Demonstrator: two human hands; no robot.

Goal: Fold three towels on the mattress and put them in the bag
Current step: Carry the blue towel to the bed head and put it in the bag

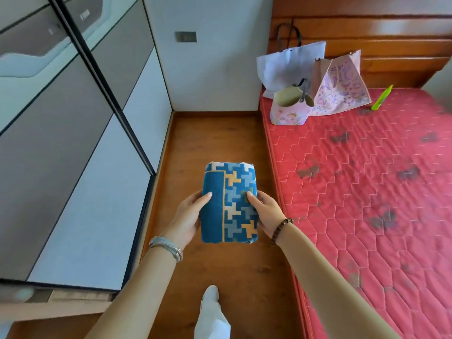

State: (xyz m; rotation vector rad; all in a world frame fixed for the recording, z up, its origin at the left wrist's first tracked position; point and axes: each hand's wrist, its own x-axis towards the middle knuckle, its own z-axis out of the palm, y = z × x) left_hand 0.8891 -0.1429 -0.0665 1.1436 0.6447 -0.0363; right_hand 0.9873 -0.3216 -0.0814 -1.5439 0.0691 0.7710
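A tall wardrobe [61,167] with grey and white sliding doors fills the left side. The red quilted mattress [367,192] takes up the right, with a wooden headboard [367,33] at its far end. A strip of wooden floor [215,138] runs between them, and the person stands on it.

Three bags stand close together at the far left corner of the mattress. There is a white bag [288,67] against the headboard, a pink patterned paper bag [342,91] to its right, and nearer, a small pink bag [288,113] with its mouth open. I cannot tell which one is meant for the towels, though the open small one looks ready.

The blue patterned towel [228,204] is folded into a thick, tidy block and held over the floor, just left of the mattress edge and well short of the bags. The left hand [188,216] grips its left side and the right hand [267,214] its right, thumbs on top and fingers curled underneath. A green bottle [382,98] lies on the mattress, to the right of the bags.

No other towel lies on the part of the mattress in view, and the bags' insides are hidden. This towel's folding looks finished, so what is left for it is the carry to the bag and the drop inside. How many towels are already packed cannot be told.
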